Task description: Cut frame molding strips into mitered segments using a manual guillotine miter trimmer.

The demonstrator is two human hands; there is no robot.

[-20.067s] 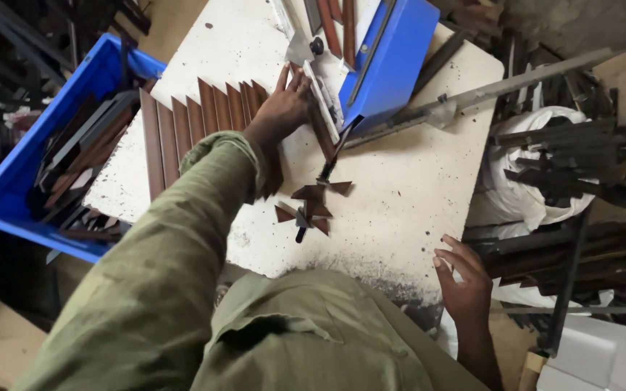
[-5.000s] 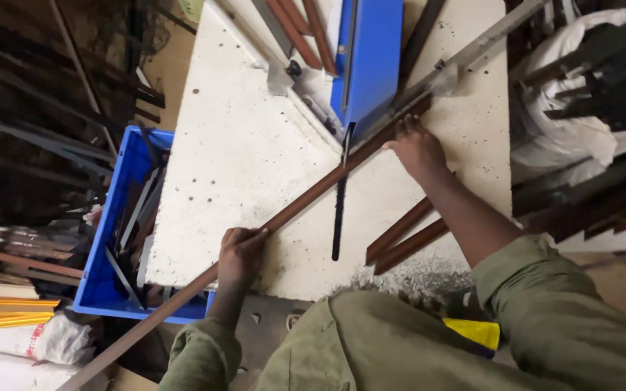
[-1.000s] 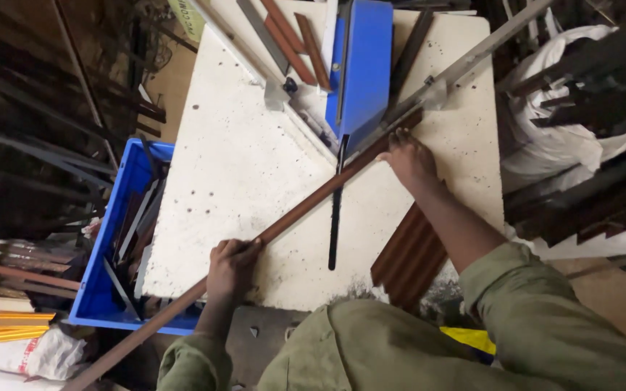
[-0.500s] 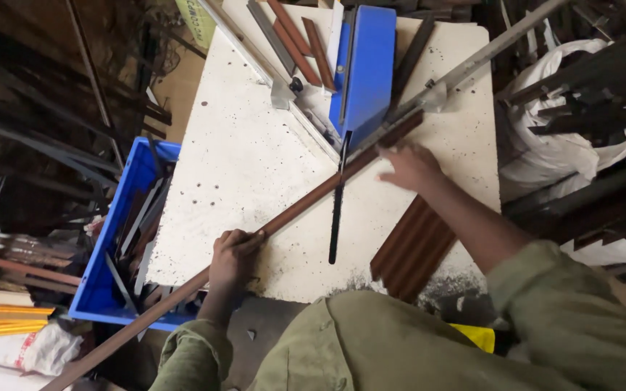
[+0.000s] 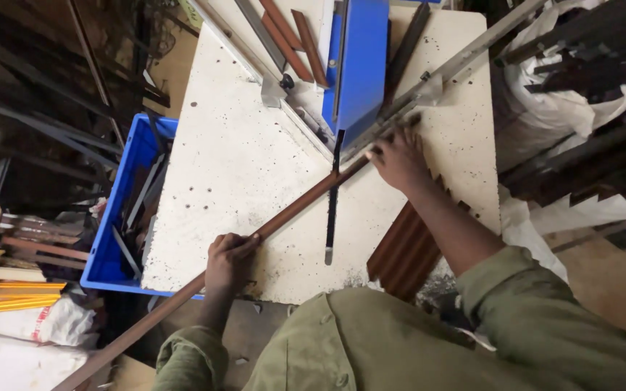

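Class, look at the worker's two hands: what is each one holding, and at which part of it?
Both hold the long brown strip. The left hand grips it partway along, near the table's front edge; the right hand presses on its far end beside the blue cutter.

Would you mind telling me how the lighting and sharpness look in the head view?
Head view: the pale tabletop is brightly and evenly lit, no glare; left hand, right hand and brown strip look sharp; the clutter at far left sinks into deep shadow.
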